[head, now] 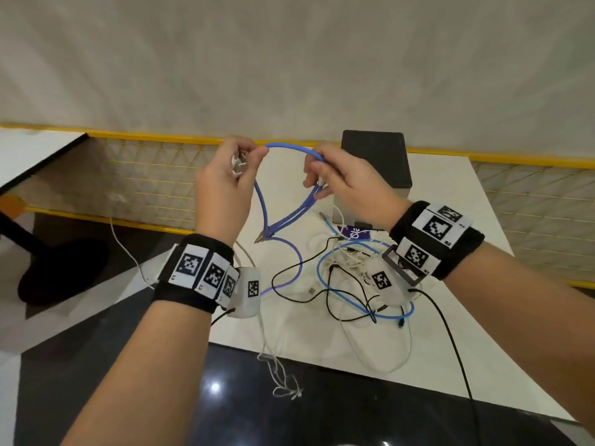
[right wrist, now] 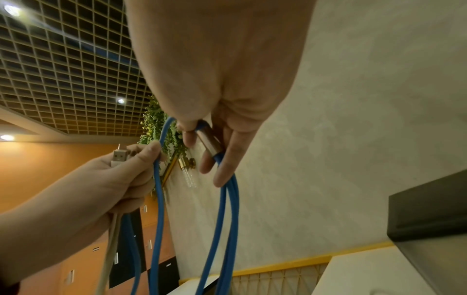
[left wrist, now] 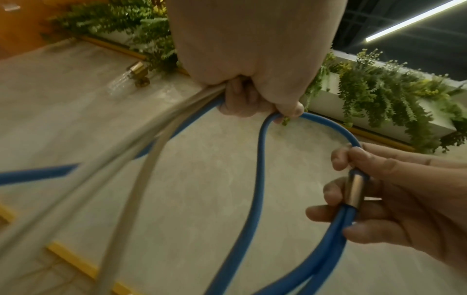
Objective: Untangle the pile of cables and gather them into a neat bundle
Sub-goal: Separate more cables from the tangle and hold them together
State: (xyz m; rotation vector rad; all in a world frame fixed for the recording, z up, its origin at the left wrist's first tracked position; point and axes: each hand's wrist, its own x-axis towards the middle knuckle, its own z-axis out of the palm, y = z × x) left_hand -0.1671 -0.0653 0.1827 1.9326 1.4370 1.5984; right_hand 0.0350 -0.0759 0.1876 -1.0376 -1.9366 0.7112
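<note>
Both hands are raised at frame centre: the left hand [head: 225, 175] grips white plugs and the blue cable [head: 289, 149]; the right hand [head: 344, 178] pinches its metal sleeve [left wrist: 353, 189]. The tangled pile [head: 351, 278] lies below on the desk [head: 450, 349], beside a black box [head: 375, 156].

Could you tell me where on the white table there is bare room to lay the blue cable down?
Bare tabletop lies right of the black box, toward the table's right edge, and along its near right side. The centre is crowded by the tangled pile of cables, below the blue cable.
</note>
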